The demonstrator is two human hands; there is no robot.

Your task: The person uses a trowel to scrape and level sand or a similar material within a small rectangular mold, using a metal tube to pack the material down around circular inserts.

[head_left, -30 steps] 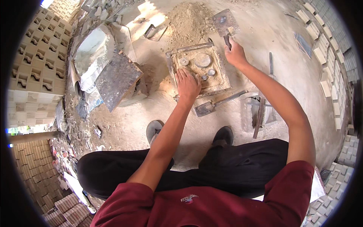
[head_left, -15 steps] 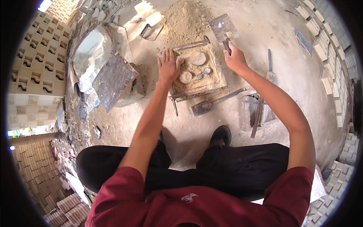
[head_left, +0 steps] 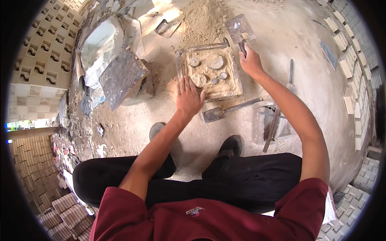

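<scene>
A shallow wooden frame point(head_left: 179, 66) packed with sand lies on the ground ahead of me. Set in its sand are several round pieces, among them a large disc point(head_left: 214, 61), a flat disc point(head_left: 199, 80) and a small grey one point(head_left: 223, 75). My left hand point(head_left: 189, 98) lies flat, fingers stretched, at the frame's near left corner. Beyond the frame's right side, my right hand point(head_left: 252, 63) is closed round a dark narrow tool point(head_left: 242, 48); its exact kind is unclear.
A sand heap point(head_left: 203, 20) rises behind the frame, beside a square plate point(head_left: 240, 28). Nearer me lies a small shovel point(head_left: 213, 115). A metal bar point(head_left: 272, 130) crosses a hollow at right. At left leans a dark board point(head_left: 122, 78); patterned blocks point(head_left: 44, 60) are stacked beyond.
My left hand has slid from the frame's upper left toward me to its near left corner, uncovering a small disc. My right hand still grips the dark tool in about the same place.
</scene>
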